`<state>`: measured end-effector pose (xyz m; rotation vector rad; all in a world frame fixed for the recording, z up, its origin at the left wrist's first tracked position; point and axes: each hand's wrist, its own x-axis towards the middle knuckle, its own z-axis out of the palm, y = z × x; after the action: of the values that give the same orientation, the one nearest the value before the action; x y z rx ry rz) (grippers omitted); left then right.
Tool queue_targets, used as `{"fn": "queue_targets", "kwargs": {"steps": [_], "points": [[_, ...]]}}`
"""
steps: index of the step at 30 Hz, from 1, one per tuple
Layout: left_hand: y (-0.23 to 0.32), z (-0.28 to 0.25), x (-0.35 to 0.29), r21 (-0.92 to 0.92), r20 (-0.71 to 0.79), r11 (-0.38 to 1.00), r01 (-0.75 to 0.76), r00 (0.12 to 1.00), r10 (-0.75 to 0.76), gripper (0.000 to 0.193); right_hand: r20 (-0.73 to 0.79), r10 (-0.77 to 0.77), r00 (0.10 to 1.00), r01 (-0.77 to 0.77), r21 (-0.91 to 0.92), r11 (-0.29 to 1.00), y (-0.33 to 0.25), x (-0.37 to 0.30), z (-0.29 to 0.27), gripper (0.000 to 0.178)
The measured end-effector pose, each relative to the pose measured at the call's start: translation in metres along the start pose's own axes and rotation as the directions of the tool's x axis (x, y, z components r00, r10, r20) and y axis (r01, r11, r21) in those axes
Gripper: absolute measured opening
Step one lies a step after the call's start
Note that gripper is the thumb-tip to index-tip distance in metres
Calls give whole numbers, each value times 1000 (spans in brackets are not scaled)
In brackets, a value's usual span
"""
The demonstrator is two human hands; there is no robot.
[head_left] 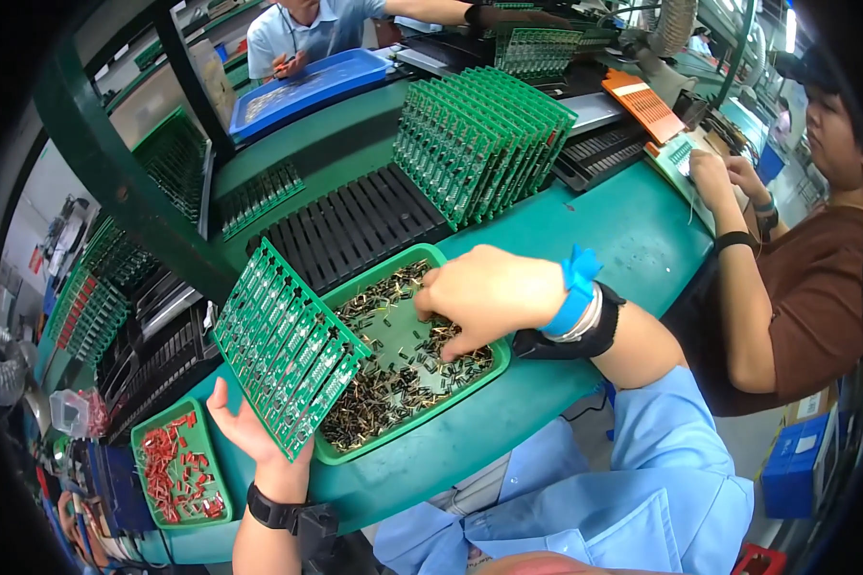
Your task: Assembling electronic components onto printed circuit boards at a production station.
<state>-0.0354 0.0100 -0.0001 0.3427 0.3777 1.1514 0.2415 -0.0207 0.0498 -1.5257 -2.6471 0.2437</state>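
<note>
Of the hands, the left (244, 426) grips a tilted circuit board (288, 347), the right (484, 295) curls, fingertips pinching among components in the green tray (470, 383).

The person wears a light blue short-sleeved garment, a black band with a small black box on the wrist of the bare left hand (244, 431), and a black strap, pale bangle and bright blue tied band behind the bare right hand (484, 292).

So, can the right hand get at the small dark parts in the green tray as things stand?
Probably yes: the right hand already rests in the open green tray on the dark parts, nothing covering them.
</note>
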Motion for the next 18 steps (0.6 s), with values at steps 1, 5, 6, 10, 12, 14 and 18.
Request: {"fn": "queue_targets", "kwargs": {"steps": [1,5,6,10,12,14,18], "points": [[-1,2,0,5,-10,1000,10,1000,-10,57,60,2,998,1,-54,999,-2,2,3,30],[-4,1,1,47,-40,999,23,999,-21,54,103,-5,995,15,-98,995,-3,6,7,28],[-3,-1,1,79,-48,997,18,999,-14,53,94,-16,995,25,-92,995,-5,8,7,26],[-4,2,-3,181,-55,983,39,998,-29,50,76,-25,997,29,-50,998,-11,11,2,18],[-5,4,-3,217,-55,975,58,997,-47,50,28,-40,999,40,-8,999,-8,12,4,16],[-6,2,0,204,-40,975,94,995,-87,46,-68,-62,996,67,71,995,-6,14,8,13],[-3,0,0,208,-30,973,99,995,-94,47,-98,-97,990,105,76,992,-4,17,7,13]]}}
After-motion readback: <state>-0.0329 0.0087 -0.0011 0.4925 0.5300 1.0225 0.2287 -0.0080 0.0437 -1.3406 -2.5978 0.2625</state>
